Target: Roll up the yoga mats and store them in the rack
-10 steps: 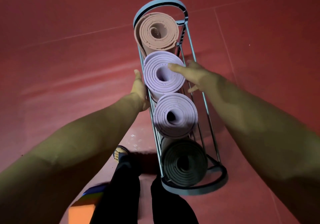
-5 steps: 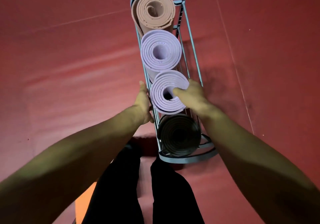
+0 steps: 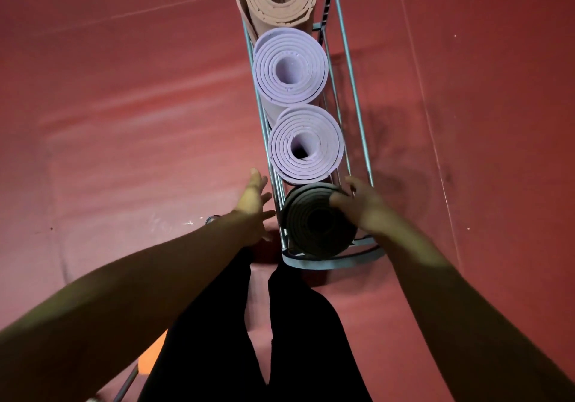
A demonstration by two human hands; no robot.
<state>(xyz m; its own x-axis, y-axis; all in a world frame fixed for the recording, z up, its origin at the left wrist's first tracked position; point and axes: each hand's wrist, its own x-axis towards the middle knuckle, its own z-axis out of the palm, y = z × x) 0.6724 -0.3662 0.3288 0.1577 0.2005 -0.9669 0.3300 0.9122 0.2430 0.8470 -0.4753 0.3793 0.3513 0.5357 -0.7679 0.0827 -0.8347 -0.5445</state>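
At lower centre my right hand [image 3: 362,204] curls its fingers onto the dark grey mat [image 3: 314,224], seating it in the rack [image 3: 348,68]; left hand [image 3: 253,201], fingers spread, hovers beside.

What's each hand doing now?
Left hand: open, fingers spread beside the rack, holding nothing.
Right hand: fingers on the dark mat; grip unclear.

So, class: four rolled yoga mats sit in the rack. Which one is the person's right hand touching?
The dark grey rolled mat at the bottom; the right hand rests on it, unlike both lilac ones and the peach one.
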